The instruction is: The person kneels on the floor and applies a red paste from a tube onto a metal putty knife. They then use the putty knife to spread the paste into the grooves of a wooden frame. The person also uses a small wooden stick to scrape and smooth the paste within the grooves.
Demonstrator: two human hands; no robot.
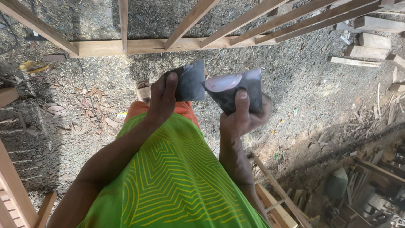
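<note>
Plainly, each hand pinches one dark, thin, flexible sheet of abrasive paper: the left hand (162,99) closes its fingers on the left sheet (190,80), the right hand (241,118) on the curled right sheet (234,90). Held chest-high above the sawdust-strewn ground (316,84), both look light, limp and rough, best gripped at an edge.

This is an outdoor woodworking yard. A slatted timber frame (202,44) of pale, freshly cut wood lies on gravel ground (295,84) strewn with sawdust and shavings. Short offcut blocks (371,42) sit scattered at the upper right, thin wood strips (382,109) litter the edge, and more pale boards (12,190) stand at the left.
</note>
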